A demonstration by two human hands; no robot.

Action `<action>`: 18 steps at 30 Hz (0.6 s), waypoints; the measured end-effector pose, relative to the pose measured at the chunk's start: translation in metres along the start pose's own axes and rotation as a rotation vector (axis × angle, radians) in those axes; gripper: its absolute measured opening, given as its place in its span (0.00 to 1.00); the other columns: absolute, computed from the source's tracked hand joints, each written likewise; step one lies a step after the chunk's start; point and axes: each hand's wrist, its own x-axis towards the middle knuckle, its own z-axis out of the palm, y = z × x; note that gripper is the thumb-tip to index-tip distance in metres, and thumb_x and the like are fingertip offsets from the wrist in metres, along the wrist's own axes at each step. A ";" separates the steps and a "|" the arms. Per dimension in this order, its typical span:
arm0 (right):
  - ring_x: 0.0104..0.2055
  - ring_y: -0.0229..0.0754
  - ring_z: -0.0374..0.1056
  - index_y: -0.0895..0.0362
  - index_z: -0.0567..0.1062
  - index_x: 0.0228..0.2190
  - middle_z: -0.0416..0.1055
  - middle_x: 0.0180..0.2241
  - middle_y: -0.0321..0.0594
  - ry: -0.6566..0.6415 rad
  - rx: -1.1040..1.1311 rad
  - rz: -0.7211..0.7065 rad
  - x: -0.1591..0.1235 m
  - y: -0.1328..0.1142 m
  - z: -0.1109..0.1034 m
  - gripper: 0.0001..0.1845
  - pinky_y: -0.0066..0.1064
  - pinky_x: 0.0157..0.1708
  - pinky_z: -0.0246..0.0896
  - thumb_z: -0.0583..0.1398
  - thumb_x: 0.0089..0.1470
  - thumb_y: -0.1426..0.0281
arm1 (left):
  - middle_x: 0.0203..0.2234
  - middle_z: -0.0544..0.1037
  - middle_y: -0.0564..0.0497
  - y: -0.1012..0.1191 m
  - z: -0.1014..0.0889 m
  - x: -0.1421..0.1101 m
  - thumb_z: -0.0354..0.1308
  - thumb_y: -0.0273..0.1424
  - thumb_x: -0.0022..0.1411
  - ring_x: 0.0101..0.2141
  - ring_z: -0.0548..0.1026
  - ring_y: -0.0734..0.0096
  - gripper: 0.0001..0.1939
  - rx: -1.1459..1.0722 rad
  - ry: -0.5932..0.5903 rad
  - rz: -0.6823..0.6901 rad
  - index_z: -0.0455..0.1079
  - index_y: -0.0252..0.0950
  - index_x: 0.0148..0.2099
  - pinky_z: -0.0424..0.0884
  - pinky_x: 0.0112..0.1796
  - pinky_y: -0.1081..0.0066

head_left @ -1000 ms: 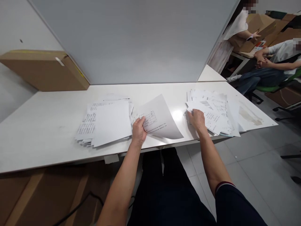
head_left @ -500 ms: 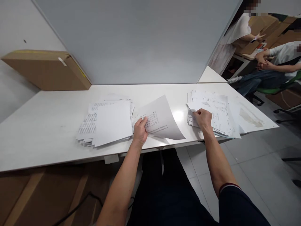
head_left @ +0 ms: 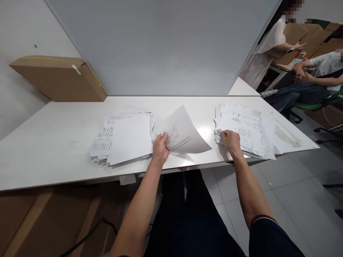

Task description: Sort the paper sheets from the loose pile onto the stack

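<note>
My left hand (head_left: 160, 149) is closed on a printed sheet of paper (head_left: 187, 129), thumb on top, holding it by its left side. The sheet has a small table and lines of text, and its right part bends above the table. My right hand (head_left: 231, 142) is at the left edge of the right paper pile (head_left: 252, 134), fingers pinched on the corner of a top sheet, which curls up slightly there. To the left of my left hand lies another paper pile (head_left: 131, 139), its uppermost sheet blank and the ones below showing print.
The white table (head_left: 66, 142) runs along a grey panel (head_left: 166, 46). A cardboard box (head_left: 61, 80) leans in the left back corner. Beyond the right end, one person (head_left: 273, 43) stands and another (head_left: 318, 71) sits near more boxes. Dark cable (head_left: 88, 233) hangs below.
My right hand has shifted slightly down and left, and the sheet corner it pinches now curls. The sheet in my left hand has tilted a little. The camera view has shifted slightly.
</note>
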 end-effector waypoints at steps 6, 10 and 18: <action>0.32 0.44 0.67 0.59 0.76 0.29 0.75 0.31 0.45 0.191 0.135 0.057 0.000 0.008 -0.001 0.12 0.31 0.32 0.55 0.54 0.52 0.67 | 0.35 0.79 0.46 0.000 0.000 0.000 0.65 0.32 0.48 0.44 0.74 0.63 0.13 -0.010 -0.002 -0.009 0.71 0.33 0.37 0.68 0.47 0.62; 0.35 0.45 0.67 0.58 0.75 0.29 0.74 0.33 0.46 0.367 0.077 -0.003 0.001 0.010 -0.018 0.14 0.32 0.33 0.56 0.53 0.54 0.64 | 0.35 0.79 0.46 0.000 0.001 -0.001 0.65 0.33 0.48 0.44 0.73 0.62 0.13 -0.010 0.010 0.002 0.71 0.33 0.37 0.68 0.48 0.62; 0.30 0.40 0.65 0.58 0.71 0.33 0.70 0.29 0.43 0.815 0.031 -0.299 -0.011 -0.013 -0.095 0.14 0.31 0.30 0.56 0.50 0.58 0.64 | 0.32 0.79 0.47 0.002 0.005 -0.002 0.64 0.31 0.49 0.45 0.73 0.63 0.11 -0.031 0.006 -0.004 0.70 0.33 0.35 0.66 0.50 0.62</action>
